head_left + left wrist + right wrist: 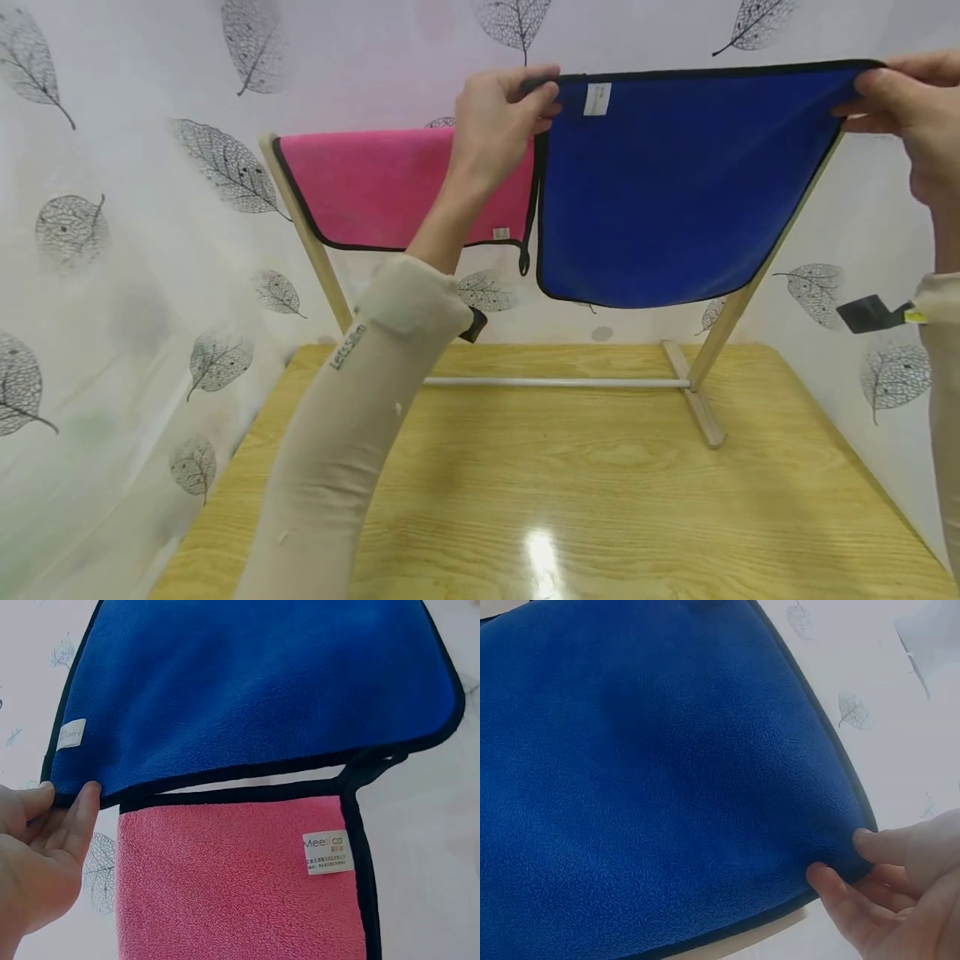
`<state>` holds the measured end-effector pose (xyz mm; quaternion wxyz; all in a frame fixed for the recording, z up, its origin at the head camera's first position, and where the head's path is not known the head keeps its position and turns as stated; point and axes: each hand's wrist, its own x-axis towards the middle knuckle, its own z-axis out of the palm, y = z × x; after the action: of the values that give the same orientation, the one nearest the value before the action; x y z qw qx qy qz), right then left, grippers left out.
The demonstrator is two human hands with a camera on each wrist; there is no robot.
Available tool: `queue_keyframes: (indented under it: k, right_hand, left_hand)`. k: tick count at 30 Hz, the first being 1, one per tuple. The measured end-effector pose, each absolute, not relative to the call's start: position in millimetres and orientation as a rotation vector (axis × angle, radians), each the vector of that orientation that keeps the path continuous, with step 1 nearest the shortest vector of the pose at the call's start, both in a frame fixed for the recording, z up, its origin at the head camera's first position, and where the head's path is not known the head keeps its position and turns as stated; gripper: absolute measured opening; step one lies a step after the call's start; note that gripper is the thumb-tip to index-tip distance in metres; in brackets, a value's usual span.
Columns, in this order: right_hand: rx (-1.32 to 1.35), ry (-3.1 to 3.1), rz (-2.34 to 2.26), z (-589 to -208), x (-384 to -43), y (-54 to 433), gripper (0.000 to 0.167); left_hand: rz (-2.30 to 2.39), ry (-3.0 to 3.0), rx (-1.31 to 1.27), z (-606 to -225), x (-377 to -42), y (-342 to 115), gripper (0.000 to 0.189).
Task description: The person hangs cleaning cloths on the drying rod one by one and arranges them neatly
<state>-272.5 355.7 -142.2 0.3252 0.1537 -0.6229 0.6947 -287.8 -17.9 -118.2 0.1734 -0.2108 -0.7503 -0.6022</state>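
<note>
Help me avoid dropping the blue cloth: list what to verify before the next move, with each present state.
1. Left grip pinching one top corner of the blue cloth: ok.
2. Right grip pinching the other top corner: ok.
3. Blue cloth's top edge stretched out between both: ok.
4. Blue cloth clear of the pink cloth: cannot tell; their edges lie very close in the head and left wrist views.
5. Right foot of the rack resting on the table: ok.
6. Rack's left foot resting on the table: cannot tell; it is hidden.
</note>
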Motion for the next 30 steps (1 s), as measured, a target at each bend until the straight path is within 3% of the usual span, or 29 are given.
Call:
queue_keyframes:
  k: [12, 18, 30]
  right_hand:
    - [0.358, -1.702, 1.815, -130, -284, 357, 0.004]
    - [0.256, -1.870, 1.700, -132, -287, 355, 0.019]
    - [0.244, -1.907, 1.646, -126, -291, 356, 0.021]
  left_hand:
    - [-1.583, -2.106, -0.617, -114, -298, -17, 0.030]
    - [-1.596, -2.161, -0.598, -119, -305, -17, 0.031]
    - [-1.519, -2.223, -0.615, -112, -312, -16, 0.033]
